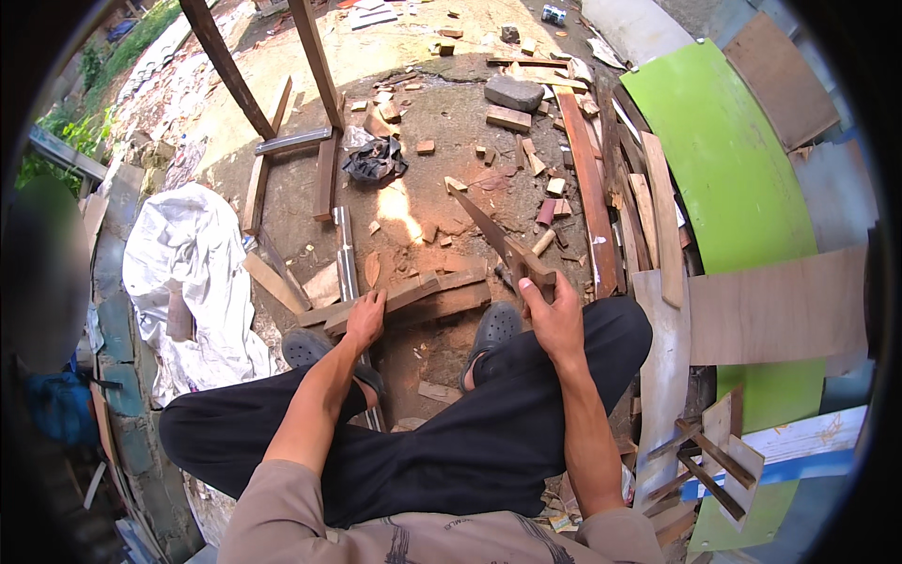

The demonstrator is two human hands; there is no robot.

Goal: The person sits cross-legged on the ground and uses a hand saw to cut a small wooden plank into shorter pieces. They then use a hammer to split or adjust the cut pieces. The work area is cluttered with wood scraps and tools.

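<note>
My right hand (pixel 554 315) is wrapped around the wooden handle of a handsaw (pixel 484 224). The blade points forward and to the left, raised above the scrap-strewn ground and apart from any wood. With closed fingers, my left hand (pixel 366 318) grips a short wooden strip (pixel 411 294) by its left part, low between my knees. Under and beside that strip lies a thicker wooden block (pixel 456 303), close in front of my shoes. A metal bar (pixel 346 254) runs past my left hand, partly hidden by my arm.
Wood offcuts litter the ground ahead, with a grey stone (pixel 514 91) and a crumpled black plastic bag (pixel 376 160). Left lies a white cloth (pixel 188 268); a wooden frame (pixel 324 174) stands beyond it. Long planks (pixel 587 188) and a green panel (pixel 728 150) line the right.
</note>
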